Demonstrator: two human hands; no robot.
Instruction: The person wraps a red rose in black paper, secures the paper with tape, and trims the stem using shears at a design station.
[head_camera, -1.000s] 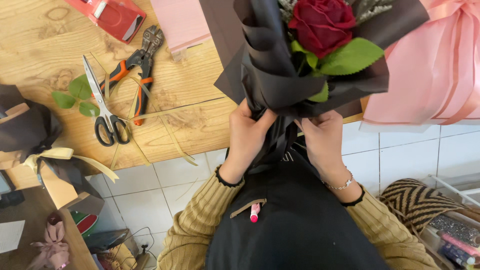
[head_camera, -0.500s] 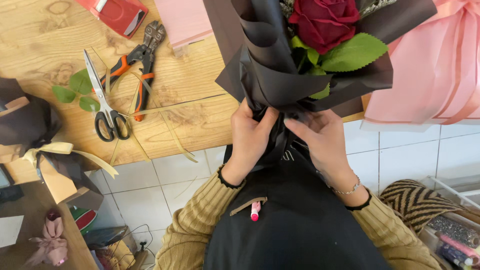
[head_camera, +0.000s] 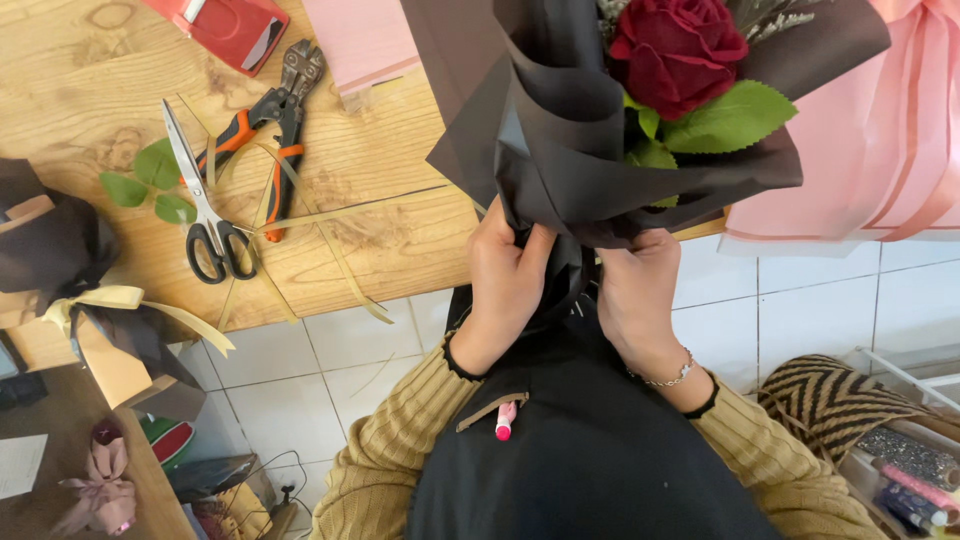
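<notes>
While both hands are closing around the gathered neck of a dark-wrapped bouquet (head_camera: 600, 150), the left hand (head_camera: 505, 275) is gripping the paper with its fingers curled tight, and the right hand (head_camera: 640, 300), a thin bracelet at its wrist, is clasping the same narrow stem section just beside it. Above the hands, a red rose (head_camera: 675, 55) and green leaves (head_camera: 725, 115) are showing inside the folds of black paper. To the left of the left hand, on the wooden table (head_camera: 80, 90), scissors (head_camera: 205, 210) and orange-handled cutters (head_camera: 270, 120) are lying near strands of pale ribbon (head_camera: 330, 250). Pink wrapping paper (head_camera: 880, 130) is spreading out to the right, cut off by the edge. The stems are hiding behind the hands and wrapping, so the binding is impossible to make out
</notes>
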